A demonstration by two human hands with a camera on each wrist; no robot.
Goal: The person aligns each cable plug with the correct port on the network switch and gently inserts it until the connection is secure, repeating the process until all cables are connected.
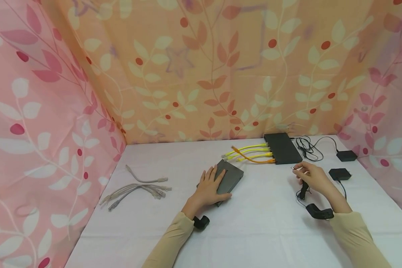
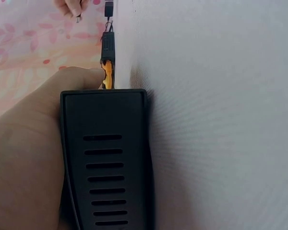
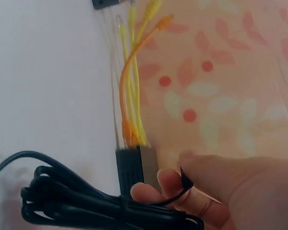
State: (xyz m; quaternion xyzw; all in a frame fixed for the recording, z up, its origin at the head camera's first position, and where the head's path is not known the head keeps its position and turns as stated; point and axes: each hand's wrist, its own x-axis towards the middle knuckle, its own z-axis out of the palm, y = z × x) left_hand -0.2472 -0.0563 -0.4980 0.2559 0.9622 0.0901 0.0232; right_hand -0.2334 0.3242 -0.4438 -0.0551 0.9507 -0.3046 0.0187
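Our right hand pinches the power plug near the black network switch, so we should steady the gray vented box (front-left of that switch) gently beneath our spread left hand.

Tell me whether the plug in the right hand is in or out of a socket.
Out. The right hand pinches the plug, and the left wrist view shows its metal tip bare, in no socket.
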